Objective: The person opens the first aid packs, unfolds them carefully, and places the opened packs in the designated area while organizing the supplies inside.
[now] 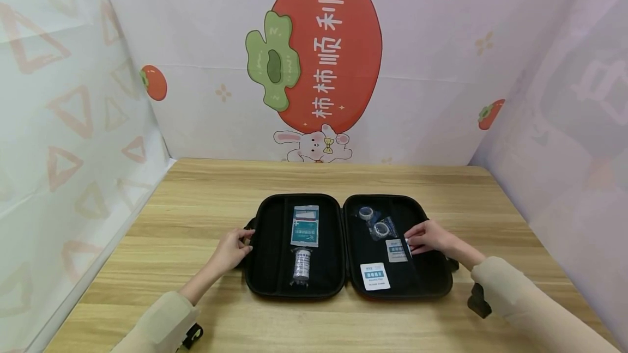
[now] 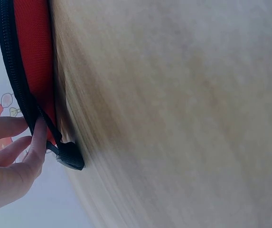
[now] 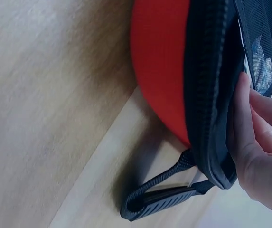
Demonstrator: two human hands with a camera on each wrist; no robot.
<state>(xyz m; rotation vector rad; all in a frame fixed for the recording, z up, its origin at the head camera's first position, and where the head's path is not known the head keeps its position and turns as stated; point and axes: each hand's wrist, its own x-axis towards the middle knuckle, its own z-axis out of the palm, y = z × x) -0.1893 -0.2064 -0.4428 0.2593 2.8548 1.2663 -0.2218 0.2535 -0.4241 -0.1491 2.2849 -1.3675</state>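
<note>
A black-lined, red-shelled zip case [image 1: 267, 244] lies unfolded on the table, its two halves side by side. My left hand [image 1: 234, 249] grips its left rim between thumb and fingers, beside a black strap loop [image 2: 70, 156]. At the right half, my right hand [image 1: 428, 237] pinches the edge of a white alcohol pad packet [image 1: 396, 250], which sits mostly behind the mesh pocket [image 3: 264, 45]. Another alcohol pad packet [image 1: 375, 277] lies lower left of it. Above are two wrapped tape rolls [image 1: 381, 229]. The left half holds a teal-and-white packet [image 1: 305, 226] and a wrapped bandage roll [image 1: 301, 265].
The case stands on a wood-grain table [image 1: 206, 189]. A black carry handle [image 3: 159, 199] sticks out from the case's right side. Printed cloth walls [image 1: 417, 70] enclose the table at the back and both sides.
</note>
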